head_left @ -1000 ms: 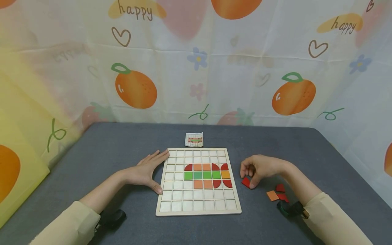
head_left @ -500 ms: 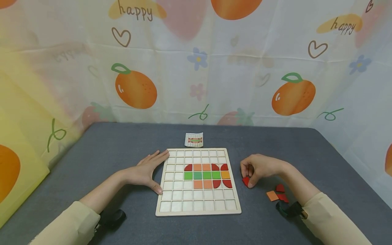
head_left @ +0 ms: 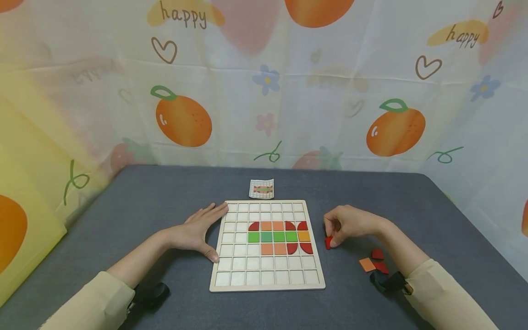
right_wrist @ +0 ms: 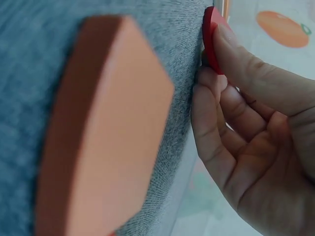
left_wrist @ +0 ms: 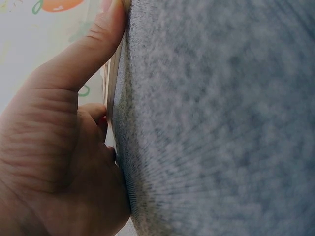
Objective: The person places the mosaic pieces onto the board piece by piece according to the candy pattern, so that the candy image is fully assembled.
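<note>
A white-squared wooden grid board (head_left: 267, 277) lies on the table, with red quarter-round, orange, green and teal tiles in three of its rows. My left hand (head_left: 194, 236) rests at the board's left edge, thumb and fingers spread along it; the left wrist view shows the thumb (left_wrist: 101, 42) at the rim. To the right of the board, my right hand (head_left: 348, 225) pinches a red tile (head_left: 328, 243) between thumb and fingers. In the right wrist view that red tile (right_wrist: 211, 42) has a curved edge and is tilted up.
Near my right wrist lie an orange square tile (head_left: 366, 264) and two red tiles, one red tile (head_left: 377, 254) behind the other red tile (head_left: 381, 266). A small pattern card (head_left: 261, 188) lies behind the board. A printed curtain (head_left: 264, 123) hangs past the table's far edge.
The red tile lay flatter on the table under my right fingers; now it is pinched and tipped up, shifted slightly left. My left hand and the board have not moved.
</note>
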A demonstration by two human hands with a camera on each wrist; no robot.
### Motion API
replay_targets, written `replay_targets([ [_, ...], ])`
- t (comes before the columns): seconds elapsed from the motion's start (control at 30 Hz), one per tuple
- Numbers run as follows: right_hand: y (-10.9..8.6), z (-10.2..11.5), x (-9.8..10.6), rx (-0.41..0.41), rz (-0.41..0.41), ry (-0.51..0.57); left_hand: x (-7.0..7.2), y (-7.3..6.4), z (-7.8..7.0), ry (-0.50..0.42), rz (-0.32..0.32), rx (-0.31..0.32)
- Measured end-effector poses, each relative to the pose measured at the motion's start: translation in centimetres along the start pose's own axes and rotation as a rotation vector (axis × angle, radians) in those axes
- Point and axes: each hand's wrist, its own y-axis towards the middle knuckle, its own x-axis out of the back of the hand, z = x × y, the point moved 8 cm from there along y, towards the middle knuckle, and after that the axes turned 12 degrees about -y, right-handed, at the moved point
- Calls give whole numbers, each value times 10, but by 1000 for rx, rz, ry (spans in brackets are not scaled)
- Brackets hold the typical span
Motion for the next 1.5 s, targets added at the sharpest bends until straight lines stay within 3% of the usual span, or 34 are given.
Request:
replay_targets([
  [0.33,7,10,1,93,2,30,0,0,0,-4,3,6],
  [0.77,25,31,9,26,-122,116,0,0,1,1,0,5],
  [1.5,69,89,3,185,-119,147,0,0,1,2,2,-3],
])
